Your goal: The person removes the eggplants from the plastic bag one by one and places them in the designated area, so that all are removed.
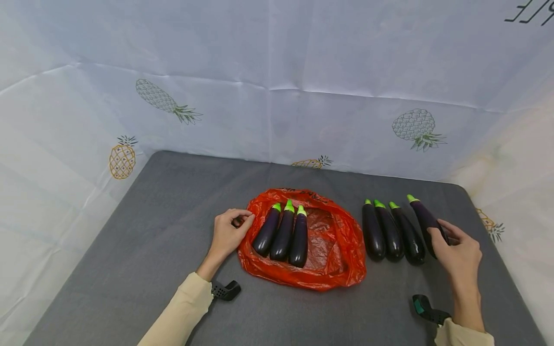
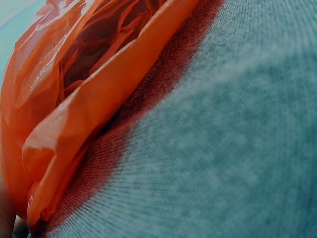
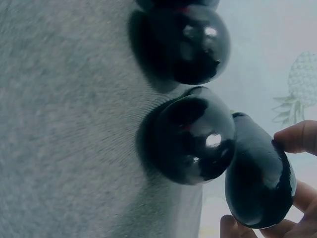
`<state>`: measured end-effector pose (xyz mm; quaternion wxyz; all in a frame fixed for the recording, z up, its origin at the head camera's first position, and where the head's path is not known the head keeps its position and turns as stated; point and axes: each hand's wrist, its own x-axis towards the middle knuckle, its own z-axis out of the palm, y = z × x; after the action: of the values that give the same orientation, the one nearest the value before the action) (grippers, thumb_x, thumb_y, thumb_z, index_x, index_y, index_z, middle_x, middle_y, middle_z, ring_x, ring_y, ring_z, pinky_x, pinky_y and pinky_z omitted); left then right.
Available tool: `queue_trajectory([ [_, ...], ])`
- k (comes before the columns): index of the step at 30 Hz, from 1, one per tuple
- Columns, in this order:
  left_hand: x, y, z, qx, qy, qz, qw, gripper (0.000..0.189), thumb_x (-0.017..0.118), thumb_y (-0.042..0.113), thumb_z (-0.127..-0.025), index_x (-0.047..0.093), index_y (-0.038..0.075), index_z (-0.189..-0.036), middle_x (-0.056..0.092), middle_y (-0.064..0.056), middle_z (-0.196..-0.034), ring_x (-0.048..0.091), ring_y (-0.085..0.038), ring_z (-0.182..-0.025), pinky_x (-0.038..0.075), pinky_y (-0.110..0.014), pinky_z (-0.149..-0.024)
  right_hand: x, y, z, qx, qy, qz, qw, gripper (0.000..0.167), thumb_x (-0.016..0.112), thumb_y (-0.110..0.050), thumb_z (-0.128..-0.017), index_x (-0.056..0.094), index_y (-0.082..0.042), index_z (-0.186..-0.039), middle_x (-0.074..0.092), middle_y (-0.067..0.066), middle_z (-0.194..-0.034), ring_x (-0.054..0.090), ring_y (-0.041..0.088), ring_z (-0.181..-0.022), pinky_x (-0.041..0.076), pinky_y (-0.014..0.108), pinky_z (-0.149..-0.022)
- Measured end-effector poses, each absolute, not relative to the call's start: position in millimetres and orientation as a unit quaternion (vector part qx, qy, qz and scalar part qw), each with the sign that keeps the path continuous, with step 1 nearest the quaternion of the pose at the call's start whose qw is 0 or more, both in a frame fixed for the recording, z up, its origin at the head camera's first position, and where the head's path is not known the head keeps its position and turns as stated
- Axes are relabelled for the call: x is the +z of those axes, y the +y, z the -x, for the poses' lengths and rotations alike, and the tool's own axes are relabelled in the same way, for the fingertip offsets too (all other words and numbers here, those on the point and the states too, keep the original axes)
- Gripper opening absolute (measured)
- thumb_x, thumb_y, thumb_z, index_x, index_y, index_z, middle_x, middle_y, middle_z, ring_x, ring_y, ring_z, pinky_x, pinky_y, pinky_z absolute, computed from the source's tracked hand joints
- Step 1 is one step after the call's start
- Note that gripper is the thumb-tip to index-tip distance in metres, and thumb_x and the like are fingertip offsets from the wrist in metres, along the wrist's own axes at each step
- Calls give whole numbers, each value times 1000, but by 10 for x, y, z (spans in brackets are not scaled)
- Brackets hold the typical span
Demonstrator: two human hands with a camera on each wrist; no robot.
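A red plastic bag [image 1: 298, 279] lies spread with its mouth open near the middle of the table, and three dark purple eggplants [image 1: 283, 235] with green stems lie inside on its left. My left hand [image 1: 228, 231] pinches the bag's left rim; the left wrist view shows the orange-red plastic [image 2: 99, 111] gathered at a finger. On the right, my right hand [image 1: 460, 252] grips an eggplant [image 1: 420, 211] by its thick lower end. In the right wrist view, fingers [image 3: 301, 136] wrap this eggplant [image 3: 260, 173], which appears tilted. Three more eggplants [image 1: 391, 235] lie side by side between bag and right hand.
The table [image 1: 182, 192] wears a grey cloth. White sheeting [image 1: 242, 120] with pineapple prints hangs behind it and at both sides. A black wrist device [image 1: 226, 290] sits on the left wrist, another [image 1: 428, 310] on the right.
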<state>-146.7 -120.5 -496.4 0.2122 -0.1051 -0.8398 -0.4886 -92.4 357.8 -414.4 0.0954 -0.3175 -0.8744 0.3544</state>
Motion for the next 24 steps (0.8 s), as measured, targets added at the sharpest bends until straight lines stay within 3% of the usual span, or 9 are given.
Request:
queue_trajectory([
  [8,-4947,-1196,1459,-490,-839,104,214,4,81,8,-86,79,5,-88,73,-4,-75,59,-12,-64,49,-22,-61,-4241,3621,943,343,-877,324,87,54,59,-40,-96,60,-14,-144,61,21,-139,37,-14,-76,36,13,-62],
  [20,-4947,-1201,1459,-486,-839,111,215,2,79,9,-88,79,6,-88,73,-5,-75,56,-6,-64,48,-19,-61,-4298,3656,945,337,-881,324,72,54,59,-39,-96,59,-13,-144,61,25,-140,44,-4,-85,36,16,-65],
  [24,-4947,-1208,1459,-487,-841,110,209,5,78,11,-89,79,6,-89,73,-5,-76,57,-7,-65,48,-20,-62,-4310,3655,956,342,-881,319,73,54,59,-38,-96,59,-11,-144,61,26,-140,54,9,-92,35,16,-66],
])
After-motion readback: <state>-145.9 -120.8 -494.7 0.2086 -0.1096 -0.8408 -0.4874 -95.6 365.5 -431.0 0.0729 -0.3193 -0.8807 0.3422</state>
